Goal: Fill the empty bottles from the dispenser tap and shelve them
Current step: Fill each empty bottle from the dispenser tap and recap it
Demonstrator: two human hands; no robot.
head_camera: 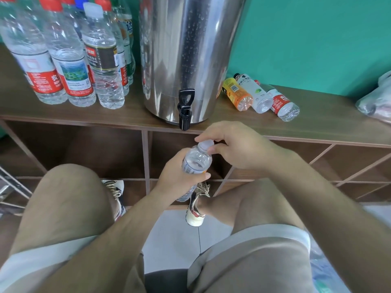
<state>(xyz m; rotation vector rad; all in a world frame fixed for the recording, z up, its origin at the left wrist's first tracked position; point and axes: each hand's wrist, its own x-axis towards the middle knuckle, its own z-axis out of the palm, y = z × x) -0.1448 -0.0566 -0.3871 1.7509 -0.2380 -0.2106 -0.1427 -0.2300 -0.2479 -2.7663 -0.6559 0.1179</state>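
The person sits facing a low wooden worktop [317, 123] and holds a small clear bottle [196, 161] in front of their knees, just below and in front of the black tap [185, 111] of the steel dispenser [186, 49]. The left hand [179, 176] is wrapped around the bottle's body, steadying it upright with a slight tilt. The right hand [230, 144] pinches the pale cap [206, 143] between thumb and fingertips. This looks like a twisting grip, though it is not clear whether the cap is going on or coming off, nor how full the bottle is.

Holding the bottle so near the spout keeps the path to the tap short. Capped bottles [69, 60] stand grouped on the worktop left of the dispenser, apparently filled. To its right three bottles lie on their sides, one orange-labelled [238, 94], one white-labelled [257, 95] and one red-labelled [282, 104]. They are probably empties waiting their turn. The shelf compartments [84, 149] lie below the worktop.
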